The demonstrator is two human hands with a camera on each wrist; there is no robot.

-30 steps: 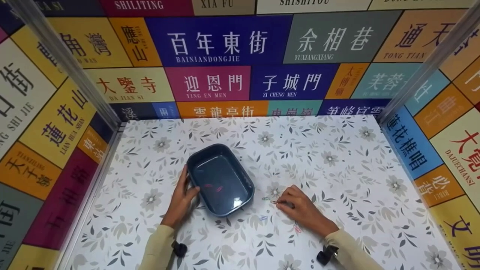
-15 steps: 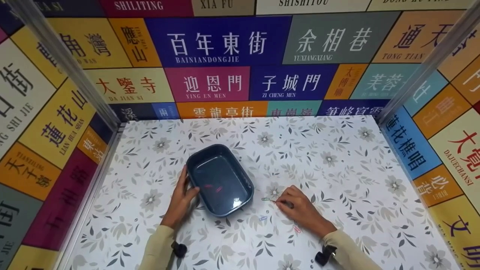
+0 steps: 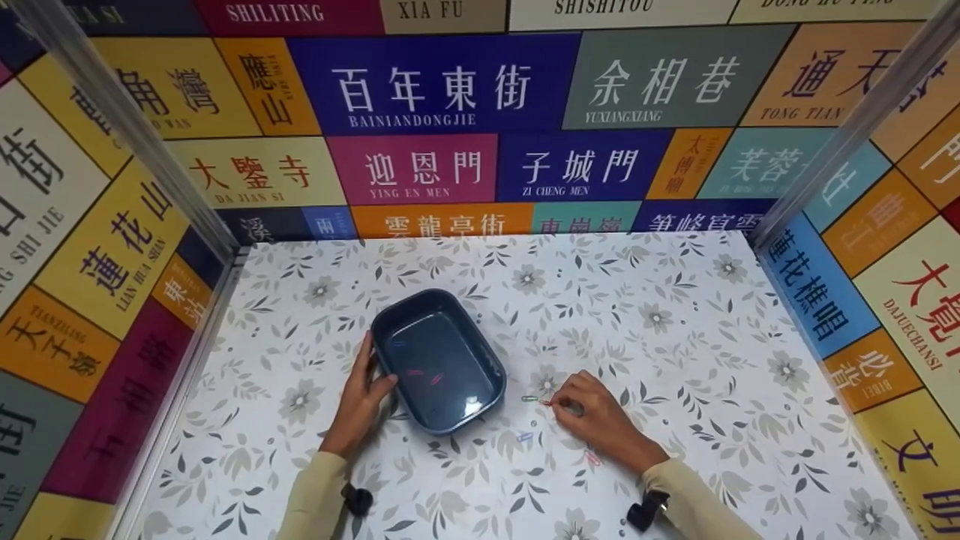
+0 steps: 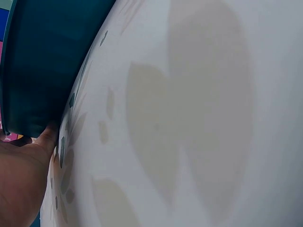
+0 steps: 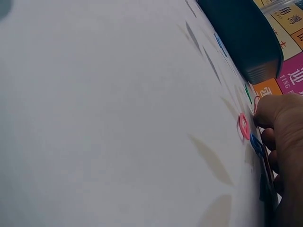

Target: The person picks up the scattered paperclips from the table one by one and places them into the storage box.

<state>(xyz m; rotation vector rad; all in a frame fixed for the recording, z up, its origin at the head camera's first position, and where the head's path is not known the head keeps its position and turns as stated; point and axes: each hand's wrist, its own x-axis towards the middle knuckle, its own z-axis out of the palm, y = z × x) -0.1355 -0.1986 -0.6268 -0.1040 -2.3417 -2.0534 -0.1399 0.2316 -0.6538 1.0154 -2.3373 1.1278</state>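
Head view: bin (image 3: 459, 349) stands on the desk (image 3: 675, 277), nearer the left edge than the right, turned so its long sides slant away from the far edge. Left hand (image 3: 360, 405): fingers extended along the bin's outer wall on the side facing the desk's left edge, thumb touching the same side; not curled round it. Right hand (image 3: 604, 416): thumb and forefinger pinch the red clip (image 3: 547, 403), low over the desk between the bin and the right edge. Green clip (image 3: 530, 399) lies just beside the red one, toward the bin. Loose blue clip (image 3: 525, 436) and loose pink clip (image 3: 592, 458) lie on the desk, farther from the far edge. In the bin: two pink clips (image 3: 415, 372) and a faint blue mark (image 3: 399, 343). Right wrist view: blue loop (image 5: 257, 145) beside the curled lower fingers; cannot tell whether held. Sign-printed walls (image 3: 435, 90) border the desk.
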